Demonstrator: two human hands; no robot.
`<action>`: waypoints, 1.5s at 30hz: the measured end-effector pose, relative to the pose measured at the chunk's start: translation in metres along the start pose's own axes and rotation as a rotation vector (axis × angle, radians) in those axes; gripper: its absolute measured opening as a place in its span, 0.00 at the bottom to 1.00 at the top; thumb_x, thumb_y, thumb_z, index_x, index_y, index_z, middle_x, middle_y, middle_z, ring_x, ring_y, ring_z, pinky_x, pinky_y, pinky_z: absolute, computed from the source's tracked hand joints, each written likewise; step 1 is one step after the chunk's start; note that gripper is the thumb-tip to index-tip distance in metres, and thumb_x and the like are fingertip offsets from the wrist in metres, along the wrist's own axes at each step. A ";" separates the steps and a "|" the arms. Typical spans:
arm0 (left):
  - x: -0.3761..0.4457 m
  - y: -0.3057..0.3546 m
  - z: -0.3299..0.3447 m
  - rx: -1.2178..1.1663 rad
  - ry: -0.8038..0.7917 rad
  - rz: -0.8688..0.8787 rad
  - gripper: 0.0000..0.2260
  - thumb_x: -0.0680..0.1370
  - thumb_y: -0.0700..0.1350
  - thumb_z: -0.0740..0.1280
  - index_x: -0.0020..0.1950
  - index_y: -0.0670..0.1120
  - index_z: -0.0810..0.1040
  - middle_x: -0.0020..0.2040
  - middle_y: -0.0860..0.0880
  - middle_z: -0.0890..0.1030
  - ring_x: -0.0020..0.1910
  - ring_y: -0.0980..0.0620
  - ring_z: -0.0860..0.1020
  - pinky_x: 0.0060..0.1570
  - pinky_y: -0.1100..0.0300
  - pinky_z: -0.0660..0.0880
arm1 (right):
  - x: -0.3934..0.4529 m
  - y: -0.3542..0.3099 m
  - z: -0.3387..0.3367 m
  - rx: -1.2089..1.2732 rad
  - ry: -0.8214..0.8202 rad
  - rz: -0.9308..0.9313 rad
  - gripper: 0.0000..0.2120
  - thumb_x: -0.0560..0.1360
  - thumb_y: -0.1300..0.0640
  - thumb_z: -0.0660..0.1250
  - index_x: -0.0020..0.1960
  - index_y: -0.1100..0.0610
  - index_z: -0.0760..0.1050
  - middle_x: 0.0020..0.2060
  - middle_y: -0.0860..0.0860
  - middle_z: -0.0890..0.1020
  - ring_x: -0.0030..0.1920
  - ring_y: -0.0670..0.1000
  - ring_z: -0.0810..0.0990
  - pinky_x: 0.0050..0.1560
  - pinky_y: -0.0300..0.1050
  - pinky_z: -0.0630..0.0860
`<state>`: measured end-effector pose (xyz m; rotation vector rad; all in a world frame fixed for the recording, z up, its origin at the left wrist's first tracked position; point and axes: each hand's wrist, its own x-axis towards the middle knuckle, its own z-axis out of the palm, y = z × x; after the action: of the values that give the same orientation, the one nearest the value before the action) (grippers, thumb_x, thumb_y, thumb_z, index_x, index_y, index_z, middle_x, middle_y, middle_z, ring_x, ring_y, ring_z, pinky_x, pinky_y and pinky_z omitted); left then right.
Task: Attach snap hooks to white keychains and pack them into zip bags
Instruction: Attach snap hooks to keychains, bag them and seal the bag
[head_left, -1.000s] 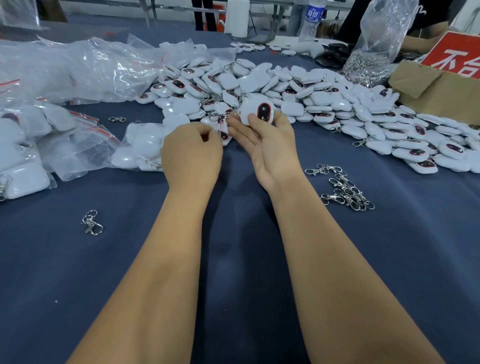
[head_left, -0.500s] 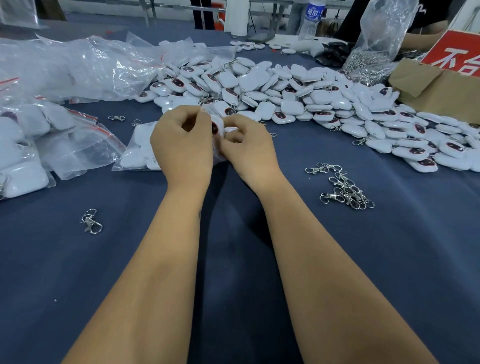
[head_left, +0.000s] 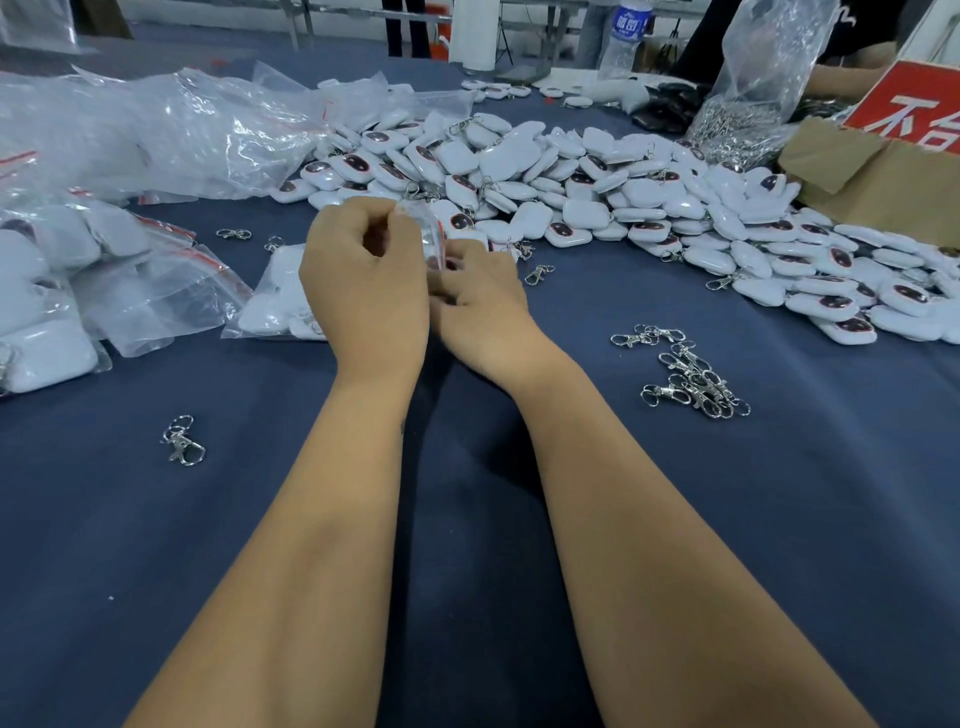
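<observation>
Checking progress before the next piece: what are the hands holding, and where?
Both the left hand and right hand pinch a small clear zip bag between them; exact grip points are hidden.

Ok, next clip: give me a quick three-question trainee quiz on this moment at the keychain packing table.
1. True or false: both the left hand and the right hand are working on one item held between them.
2. Multiple choice: the loose cluster of snap hooks lies A) by the person's right forearm, B) inside the cardboard box, C) on top of the keychain pile.
3. Fill in: the single snap hook near the left forearm lies on the ____ tablecloth.

Key: 1 true; 2 A; 3 blue.
</observation>
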<state>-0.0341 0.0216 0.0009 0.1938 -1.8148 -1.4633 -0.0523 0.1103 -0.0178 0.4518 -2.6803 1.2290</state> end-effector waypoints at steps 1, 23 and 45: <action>-0.001 0.001 0.001 0.008 -0.031 0.010 0.05 0.75 0.44 0.63 0.44 0.49 0.78 0.46 0.49 0.80 0.43 0.58 0.75 0.47 0.69 0.70 | -0.002 -0.001 0.000 0.023 -0.017 0.005 0.08 0.73 0.55 0.64 0.37 0.45 0.79 0.47 0.42 0.74 0.54 0.54 0.69 0.55 0.50 0.66; -0.008 -0.004 0.019 -0.047 -0.130 -0.383 0.06 0.77 0.41 0.59 0.52 0.50 0.70 0.50 0.50 0.77 0.42 0.56 0.75 0.41 0.61 0.69 | 0.001 0.016 -0.012 -0.443 0.027 0.053 0.19 0.83 0.47 0.55 0.72 0.38 0.68 0.72 0.50 0.68 0.73 0.55 0.59 0.73 0.54 0.54; -0.011 -0.007 0.020 -0.037 -0.531 -0.117 0.18 0.79 0.37 0.63 0.67 0.51 0.73 0.61 0.50 0.76 0.57 0.54 0.77 0.58 0.62 0.74 | 0.001 0.005 -0.029 0.937 0.327 0.159 0.27 0.69 0.80 0.60 0.57 0.53 0.70 0.56 0.56 0.80 0.49 0.51 0.80 0.51 0.45 0.80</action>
<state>-0.0422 0.0410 -0.0107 -0.1249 -2.2187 -1.7464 -0.0541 0.1353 -0.0027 0.1039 -1.7607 2.3263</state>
